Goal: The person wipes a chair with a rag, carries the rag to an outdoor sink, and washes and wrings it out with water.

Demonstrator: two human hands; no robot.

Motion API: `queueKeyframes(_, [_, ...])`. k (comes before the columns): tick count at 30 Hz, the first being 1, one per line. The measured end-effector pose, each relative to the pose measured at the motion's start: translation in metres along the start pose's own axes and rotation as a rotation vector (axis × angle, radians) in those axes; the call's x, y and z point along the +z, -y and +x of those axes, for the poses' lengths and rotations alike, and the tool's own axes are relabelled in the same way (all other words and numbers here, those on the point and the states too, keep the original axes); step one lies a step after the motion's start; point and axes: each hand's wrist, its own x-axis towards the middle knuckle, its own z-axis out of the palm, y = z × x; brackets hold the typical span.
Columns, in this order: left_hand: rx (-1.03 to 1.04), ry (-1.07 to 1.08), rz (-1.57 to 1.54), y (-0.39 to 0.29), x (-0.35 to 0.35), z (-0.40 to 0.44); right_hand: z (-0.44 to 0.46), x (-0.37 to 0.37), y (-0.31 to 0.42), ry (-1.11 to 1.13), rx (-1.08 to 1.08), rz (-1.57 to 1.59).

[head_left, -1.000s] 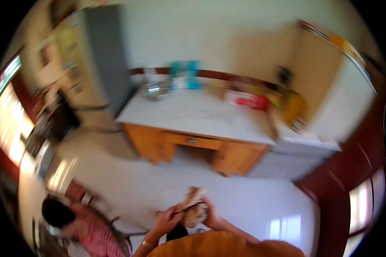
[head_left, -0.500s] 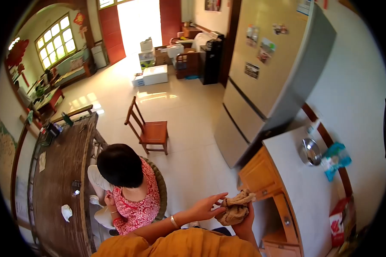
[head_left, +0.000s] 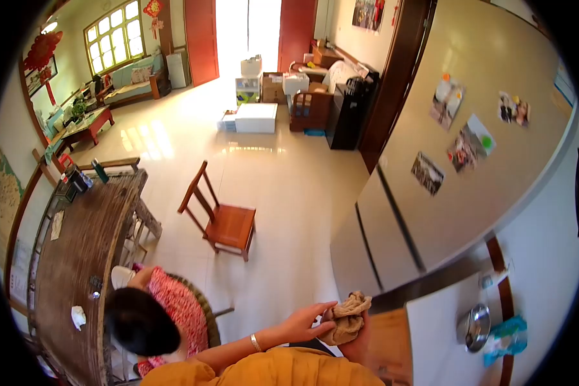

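Note:
A crumpled tan cloth (head_left: pixel 346 318) is held in front of my body, low in the view. My right hand (head_left: pixel 357 346) grips it from the right and below, partly hidden by the cloth. From the other side, my left hand (head_left: pixel 302 323), with a bracelet at the wrist, has its fingers and thumb closed on the cloth's left edge. My orange top (head_left: pixel 270 370) fills the bottom of the view.
A person in a red patterned top (head_left: pixel 180 309) sits left of me by a wooden table (head_left: pixel 77 257). A wooden chair (head_left: pixel 230 225) stands ahead. At right are a fridge (head_left: pixel 450 148) and a counter (head_left: pixel 441 328) with a metal bowl (head_left: pixel 476 327) and a blue packet (head_left: pixel 507 341).
My view has shifted, and the fridge looms larger at right. My left fingers have come in against the cloth. The seated person has leaned toward the table.

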Motion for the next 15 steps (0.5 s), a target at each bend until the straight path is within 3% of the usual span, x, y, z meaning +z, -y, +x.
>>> queueKeyframes(5, [0.096,-0.057,-0.029,-0.014,-0.053,0.096,0.113,0.040,0.054,0.031,0.022,-0.114])
queueKeyframes(9, [0.001,-0.147,-0.062,0.014,-0.095,0.135,0.193,0.056,0.055,0.009,0.221,-0.125])
queueKeyframes(15, [-0.150,-0.389,-0.085,0.054,-0.194,0.198,0.327,0.100,0.027,0.054,0.352,-0.202])
